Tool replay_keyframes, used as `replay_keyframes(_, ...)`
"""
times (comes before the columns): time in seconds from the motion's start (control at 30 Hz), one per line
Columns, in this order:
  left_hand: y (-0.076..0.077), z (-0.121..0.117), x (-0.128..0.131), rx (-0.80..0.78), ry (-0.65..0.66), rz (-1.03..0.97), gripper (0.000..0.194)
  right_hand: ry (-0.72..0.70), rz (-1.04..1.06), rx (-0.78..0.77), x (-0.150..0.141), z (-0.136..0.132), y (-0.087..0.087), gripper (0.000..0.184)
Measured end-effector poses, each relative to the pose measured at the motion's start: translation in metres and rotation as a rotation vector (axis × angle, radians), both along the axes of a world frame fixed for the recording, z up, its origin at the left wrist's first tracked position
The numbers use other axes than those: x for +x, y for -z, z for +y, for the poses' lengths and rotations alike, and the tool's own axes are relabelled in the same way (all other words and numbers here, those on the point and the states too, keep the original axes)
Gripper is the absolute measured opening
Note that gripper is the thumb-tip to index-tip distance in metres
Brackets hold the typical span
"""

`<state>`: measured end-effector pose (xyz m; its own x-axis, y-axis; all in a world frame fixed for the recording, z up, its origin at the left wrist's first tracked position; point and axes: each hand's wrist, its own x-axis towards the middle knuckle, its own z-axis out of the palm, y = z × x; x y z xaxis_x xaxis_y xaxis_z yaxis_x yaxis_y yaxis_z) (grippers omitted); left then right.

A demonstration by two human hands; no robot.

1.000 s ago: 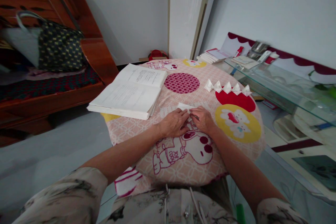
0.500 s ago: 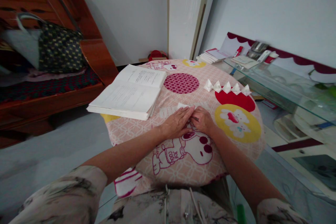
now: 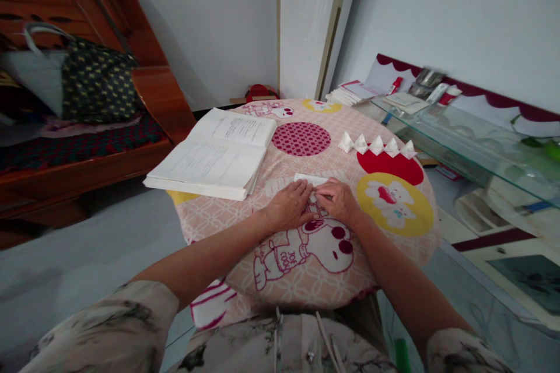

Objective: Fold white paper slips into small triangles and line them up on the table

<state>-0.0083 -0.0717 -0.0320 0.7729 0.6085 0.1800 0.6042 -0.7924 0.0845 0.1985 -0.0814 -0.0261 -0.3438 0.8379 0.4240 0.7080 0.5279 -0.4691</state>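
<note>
A narrow piece of white paper [image 3: 310, 178] lies on the patterned tablecloth in front of me, its near side covered by my fingers. My left hand [image 3: 289, 205] holds the left part of the paper down, fingers pressed together and thumb stretched toward me. At the paper's right part, the fingers of my right hand [image 3: 339, 203] are bent and closed on its near edge. The fingertips of both hands nearly meet. Beyond my right hand stands a row of several small folded white paper pieces [image 3: 378, 145] with pointed tops.
An open thick book [image 3: 214, 154] lies on the round table [image 3: 301, 287], left of my hands. To the right is a glass shelf [image 3: 472, 145] with papers and small items. A wooden bench [image 3: 161, 99] holding a dark patterned bag [image 3: 98, 81] stands at the left.
My right hand has shifted slightly right and its fingers have drawn apart from the left ones. The left fingers have pulled back a little. More of the paper's far edge shows.
</note>
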Motion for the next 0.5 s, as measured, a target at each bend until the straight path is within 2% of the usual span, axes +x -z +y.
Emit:
replay_keyframes(0.17,-0.004,-0.001,0.0,-0.014,0.002,0.018,0.078,0.387,0.551,-0.298,0.007,0.008,-0.005,0.018)
replay_keyframes(0.23,-0.004,0.0,0.0,-0.008,0.007,0.01,0.077,0.499,0.692,-0.379,0.009,0.016,-0.011,0.013)
replay_keyframes(0.37,-0.005,0.0,-0.001,-0.006,0.015,0.032,0.077,0.548,0.767,-0.391,0.012,0.034,-0.029,0.001)
replay_keyframes(0.43,-0.006,0.0,-0.001,-0.014,0.012,0.051,0.078,0.546,0.733,-0.425,0.012,0.042,-0.036,0.005)
replay_keyframes(0.5,-0.007,0.0,0.0,-0.018,0.007,0.056,0.077,0.539,0.652,-0.539,0.007,0.045,-0.039,0.012)
